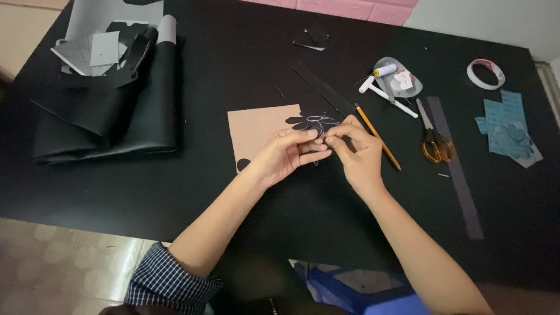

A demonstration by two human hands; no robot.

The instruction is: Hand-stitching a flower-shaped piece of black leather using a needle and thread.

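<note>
Head view shows our left hand [287, 156] and right hand [354, 150] meeting mid-counter [245, 198], both grips pinched shut on a small black cutout [312, 122]. It lies over the tan card's [256, 131] right edge, long side running left-right. Pencil [377, 137] just right; bare counter nearer us.

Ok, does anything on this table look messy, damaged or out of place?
Nothing looks damaged or spilled. Small black offcuts lie scattered near the table's far edge, and the tan card has a notch cut from its lower edge. Both hands, left hand and right hand, pinch a black cutout.
</note>
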